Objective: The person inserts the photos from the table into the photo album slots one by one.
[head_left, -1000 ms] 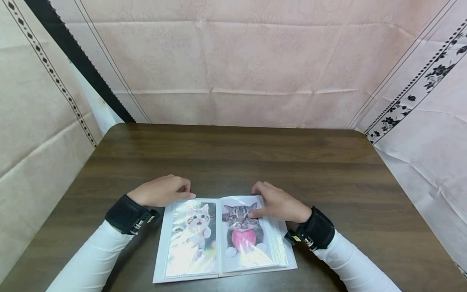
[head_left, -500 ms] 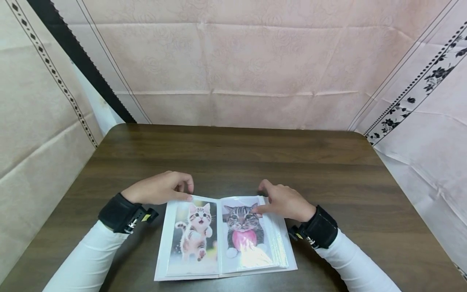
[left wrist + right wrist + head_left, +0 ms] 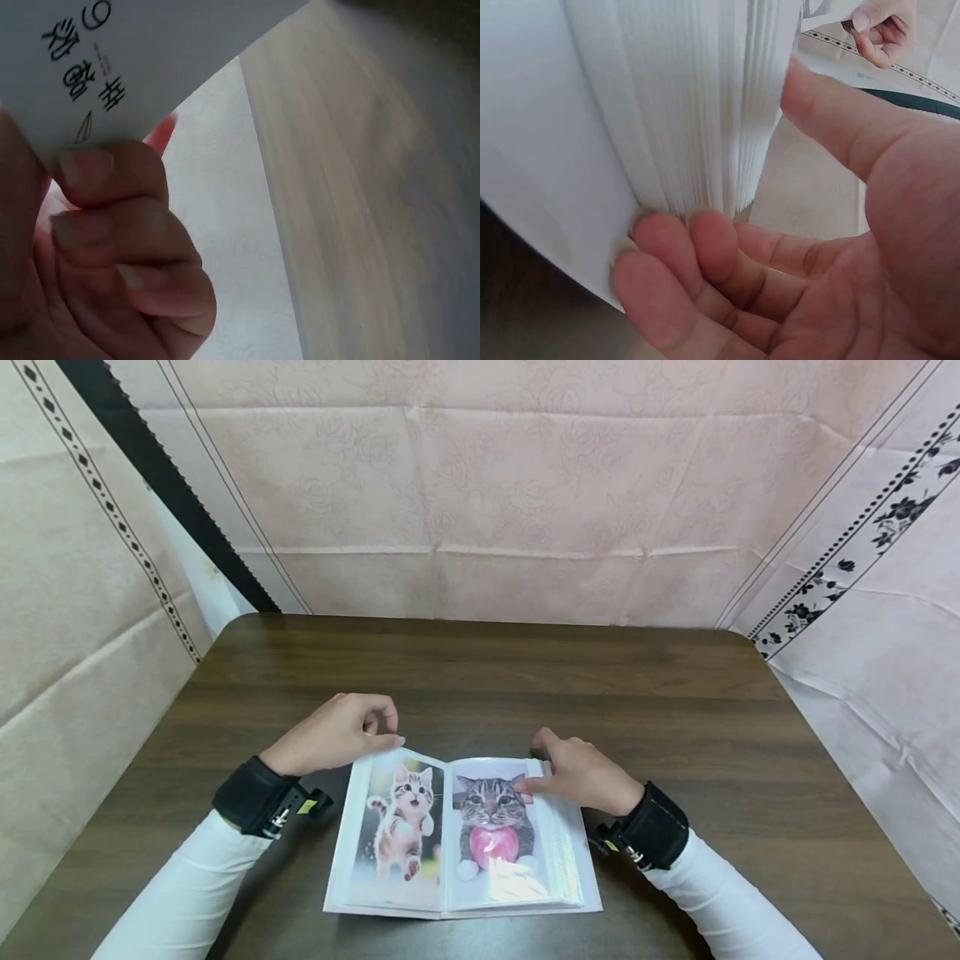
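An open photo album [image 3: 341,881] lies on the brown table, showing a white kitten photo [image 3: 405,827] on the left page and a grey tabby cat photo [image 3: 491,814] with a pink heart on the right. My left hand [image 3: 337,733] pinches the album's upper left corner, which is lifted a little. In the left wrist view, the white cover [image 3: 157,67] with black characters is held between thumb and fingers. My right hand [image 3: 588,777] grips the upper right part. Its thumb lies over the tabby page, and its fingers [image 3: 660,300] curl at the edge of the page stack [image 3: 682,105].
The wooden table [image 3: 487,668] reaches back to a pale cloth hanging [image 3: 480,485]. More patterned cloth [image 3: 877,693] hangs at the sides. Black wrist straps [image 3: 255,797] sit over white sleeves.
My left hand shifted along the top edge and has raised the album's left side slightly. The album's lower edge moved away from me. The right hand stayed nearly still.
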Demonstrator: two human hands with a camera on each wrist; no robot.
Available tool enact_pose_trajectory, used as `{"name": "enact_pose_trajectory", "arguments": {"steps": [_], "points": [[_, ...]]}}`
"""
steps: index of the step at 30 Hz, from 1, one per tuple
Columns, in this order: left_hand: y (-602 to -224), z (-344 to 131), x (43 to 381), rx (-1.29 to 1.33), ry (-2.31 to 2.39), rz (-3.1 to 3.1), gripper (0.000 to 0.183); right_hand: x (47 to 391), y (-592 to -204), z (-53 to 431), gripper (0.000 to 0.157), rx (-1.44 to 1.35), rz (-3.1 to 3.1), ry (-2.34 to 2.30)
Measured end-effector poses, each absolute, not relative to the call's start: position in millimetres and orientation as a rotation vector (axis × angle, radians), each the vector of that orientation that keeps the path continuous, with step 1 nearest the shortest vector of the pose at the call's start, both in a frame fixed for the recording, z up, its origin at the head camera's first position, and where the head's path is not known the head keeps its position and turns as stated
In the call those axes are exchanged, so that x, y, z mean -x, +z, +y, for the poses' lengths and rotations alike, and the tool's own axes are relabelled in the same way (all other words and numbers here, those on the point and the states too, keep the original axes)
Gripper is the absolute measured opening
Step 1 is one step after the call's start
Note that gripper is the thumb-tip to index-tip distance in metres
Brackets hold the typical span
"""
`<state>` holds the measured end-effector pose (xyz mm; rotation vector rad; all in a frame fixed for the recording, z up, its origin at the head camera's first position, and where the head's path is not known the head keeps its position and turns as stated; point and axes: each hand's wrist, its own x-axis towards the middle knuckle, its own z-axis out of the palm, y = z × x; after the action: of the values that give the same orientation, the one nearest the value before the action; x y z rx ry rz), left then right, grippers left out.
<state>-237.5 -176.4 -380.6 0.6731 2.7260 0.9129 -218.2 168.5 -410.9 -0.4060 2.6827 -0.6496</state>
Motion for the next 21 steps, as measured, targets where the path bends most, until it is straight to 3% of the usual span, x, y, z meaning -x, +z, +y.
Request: {"name": "enact_pose_trajectory", "arguments": {"steps": [4,13,21], "points": [[-379,-176,237,-0.723,0.978,2.715,0.009,219,-412,168,0.072,0.398,2.679,-0.664],[-381,-169,237,-0.841,1.168,2.455,0.034,219,-415,168,0.07,0.399,2.672,-0.676],[-385,-155,234,-0.868,1.333,2.314,0.029,220,-415,166,0.068,0.412,2.69,-0.665]]}}
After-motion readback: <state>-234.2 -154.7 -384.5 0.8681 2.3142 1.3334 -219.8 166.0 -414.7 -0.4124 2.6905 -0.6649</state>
